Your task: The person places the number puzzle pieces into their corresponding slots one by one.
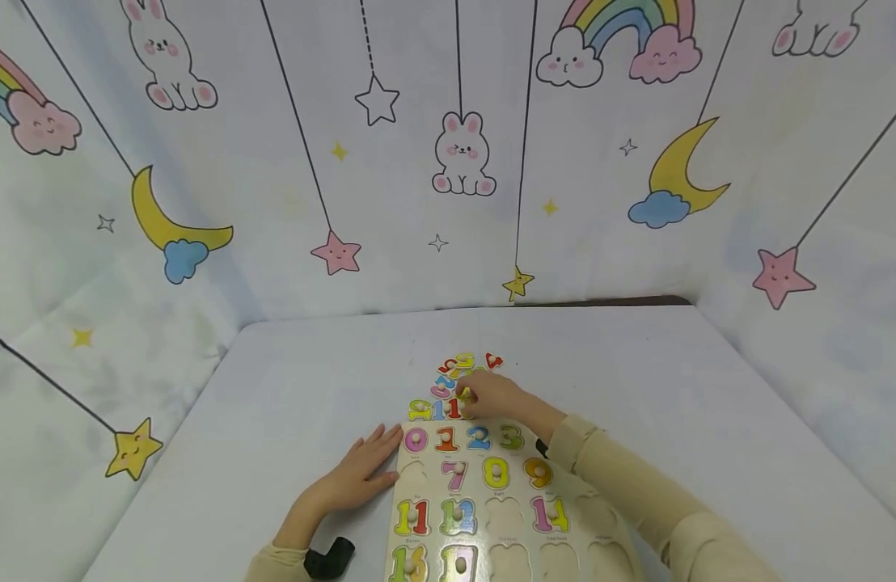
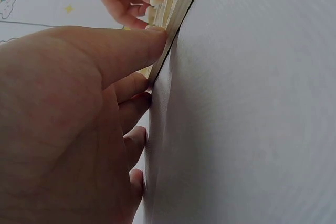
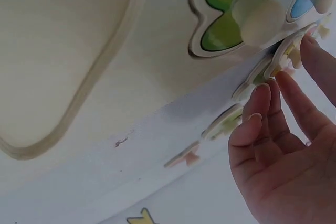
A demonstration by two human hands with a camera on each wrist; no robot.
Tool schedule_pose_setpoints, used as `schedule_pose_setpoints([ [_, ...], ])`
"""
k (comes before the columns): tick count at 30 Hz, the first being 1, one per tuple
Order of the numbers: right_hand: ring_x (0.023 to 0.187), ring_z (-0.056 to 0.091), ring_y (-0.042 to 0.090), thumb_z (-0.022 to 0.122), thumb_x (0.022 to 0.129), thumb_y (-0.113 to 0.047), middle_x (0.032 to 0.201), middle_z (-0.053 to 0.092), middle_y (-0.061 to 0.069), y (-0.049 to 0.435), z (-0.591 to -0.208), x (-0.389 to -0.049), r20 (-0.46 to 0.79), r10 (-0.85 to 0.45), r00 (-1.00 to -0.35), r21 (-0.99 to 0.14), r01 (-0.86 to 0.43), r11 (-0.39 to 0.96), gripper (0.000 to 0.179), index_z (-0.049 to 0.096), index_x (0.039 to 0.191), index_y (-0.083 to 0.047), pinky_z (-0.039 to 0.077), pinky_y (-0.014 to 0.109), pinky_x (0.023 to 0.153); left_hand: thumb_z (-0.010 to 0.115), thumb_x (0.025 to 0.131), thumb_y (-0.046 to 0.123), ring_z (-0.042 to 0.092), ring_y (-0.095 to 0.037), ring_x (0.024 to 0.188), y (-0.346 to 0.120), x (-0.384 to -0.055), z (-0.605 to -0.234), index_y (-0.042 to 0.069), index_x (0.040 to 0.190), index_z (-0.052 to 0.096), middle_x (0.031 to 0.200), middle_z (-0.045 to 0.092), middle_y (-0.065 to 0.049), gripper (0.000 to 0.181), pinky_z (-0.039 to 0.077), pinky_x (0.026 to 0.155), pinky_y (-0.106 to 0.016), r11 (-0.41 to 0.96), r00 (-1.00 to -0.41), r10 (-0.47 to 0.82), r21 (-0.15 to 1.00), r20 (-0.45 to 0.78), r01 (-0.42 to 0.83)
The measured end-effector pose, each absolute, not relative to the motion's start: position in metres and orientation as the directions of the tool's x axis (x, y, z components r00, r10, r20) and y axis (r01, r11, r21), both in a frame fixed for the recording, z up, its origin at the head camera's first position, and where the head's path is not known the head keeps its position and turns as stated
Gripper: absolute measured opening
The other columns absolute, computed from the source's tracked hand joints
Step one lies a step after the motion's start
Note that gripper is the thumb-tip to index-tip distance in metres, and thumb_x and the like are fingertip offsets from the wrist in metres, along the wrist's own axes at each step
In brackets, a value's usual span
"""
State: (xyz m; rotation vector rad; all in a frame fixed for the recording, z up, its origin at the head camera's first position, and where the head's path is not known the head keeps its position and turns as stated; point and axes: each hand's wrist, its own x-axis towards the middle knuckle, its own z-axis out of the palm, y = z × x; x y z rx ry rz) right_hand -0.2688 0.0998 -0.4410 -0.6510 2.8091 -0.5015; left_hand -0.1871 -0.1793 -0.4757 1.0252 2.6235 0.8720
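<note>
Your right grip [image 1: 492, 394] at yellow piece [image 1: 466, 394]; can't tell if clamped. Left grip [image 1: 357, 473], unclenched, touches board [image 1: 475, 454]. Crowded pieces [image 1: 439, 410] could snag lift.

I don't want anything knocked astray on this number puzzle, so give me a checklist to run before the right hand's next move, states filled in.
1. Left hand at the board's left edge: ok, thumb against it.
2. Right hand at the loose number pieces: ok, just beyond the far edge.
3. Firm grip on the piece between right thumb and fingers: cannot tell.
4. Loose pieces well spread out: not ok, most are bunched together.
5. Recess below the pink 0 free: ok, empty.
6. Board's right side unobstructed in the head view: not ok, the right sleeve covers part.
</note>
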Motion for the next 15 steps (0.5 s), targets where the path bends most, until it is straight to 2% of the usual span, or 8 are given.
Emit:
schedule_pose_setpoints([
  [8, 0.071, 0.046, 0.014, 0.075, 0.081, -0.021, 0.08, 0.049, -0.003, 0.0972, -0.4395, -0.2678, -0.102, -0.438, -0.893, -0.369, -0.375, 0.85, 0.023, 0.06, 0.097, -0.013, 0.041, 0.03, 0.062, 0.052, 0.097, 0.023, 0.012, -0.043, 0.136, -0.1793, -0.1845, -0.471, -0.005, 0.144, 0.027, 0.149, 0.024, -0.021, 0.06, 0.007, 0.104, -0.062, 0.586, -0.746, 0.665, 0.592, 0.039, 0.554],
  [15, 0.07, 0.045, 0.015, 0.075, 0.081, -0.021, 0.083, 0.044, -0.002, 0.0997, -0.4417, -0.2647, -0.067, -0.433, -0.899, -0.351, -0.384, 0.854, 0.026, 0.051, 0.091, -0.016, 0.039, 0.029, 0.059, 0.052, 0.097, 0.022, 0.011, -0.043, 0.136, -0.1797, -0.1852, -0.4714, -0.005, 0.144, 0.027, 0.149, 0.024, -0.022, 0.06, 0.007, 0.104, -0.061, 0.589, -0.745, 0.666, 0.591, 0.031, 0.551],
])
